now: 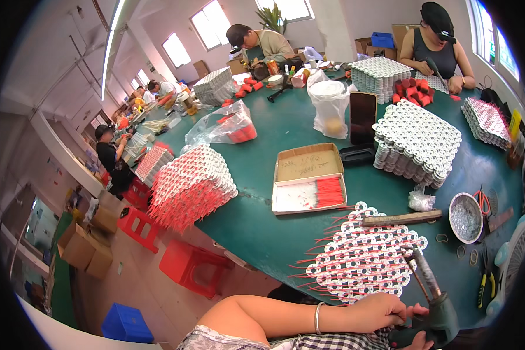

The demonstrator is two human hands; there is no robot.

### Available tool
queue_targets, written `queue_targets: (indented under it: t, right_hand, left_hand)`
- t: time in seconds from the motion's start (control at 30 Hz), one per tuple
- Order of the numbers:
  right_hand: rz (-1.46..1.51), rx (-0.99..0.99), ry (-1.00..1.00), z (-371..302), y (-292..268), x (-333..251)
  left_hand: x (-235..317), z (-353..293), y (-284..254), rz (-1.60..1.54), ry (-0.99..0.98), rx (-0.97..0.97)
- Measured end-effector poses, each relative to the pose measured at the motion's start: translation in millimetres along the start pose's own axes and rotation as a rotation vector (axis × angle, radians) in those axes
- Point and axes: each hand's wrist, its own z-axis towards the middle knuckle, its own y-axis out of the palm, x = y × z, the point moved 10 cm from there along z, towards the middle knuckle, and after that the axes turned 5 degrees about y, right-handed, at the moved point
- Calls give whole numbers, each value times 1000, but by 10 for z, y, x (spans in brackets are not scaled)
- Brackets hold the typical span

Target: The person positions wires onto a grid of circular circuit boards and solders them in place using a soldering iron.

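In front of me lies a flat panel of joined white round circuit boards [364,262], with thin red wires across it and sticking out at its left side. My right hand [420,341], partly cut off by the lower edge, grips a dark green soldering gun [442,321]. The gun's metal tip reaches over the panel's right part. Beside it, at the panel's near edge, is my left hand [379,312], with a bangle on the wrist. Its fingers are curled together, and what they may hold is hidden. A wooden bar [402,218] lies across the panel's far part.
Beyond the panel stands an open cardboard box of red wires [329,192]. Stacked board panels [417,140] and a phone [363,118] stand behind. To the right are a metal bowl [465,217], pliers [486,283] and a fan [510,268]. Co-workers sit around the green table [251,175].
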Motion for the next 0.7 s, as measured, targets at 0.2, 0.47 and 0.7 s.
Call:
queue_targets:
  t: [0.2, 0.47, 0.7]
  right_hand:
    - [-135, 255, 31, -179, -354, -101]
    - [-246, 380, 68, -662, -671, 18]
    - [-408, 339, 175, -1179, -806, -63]
  left_hand:
    - [261, -12, -174, 133, 130, 33]
    - [214, -70, -402, 274, 104, 78]
    - [245, -133, -546, 416, 82, 109]
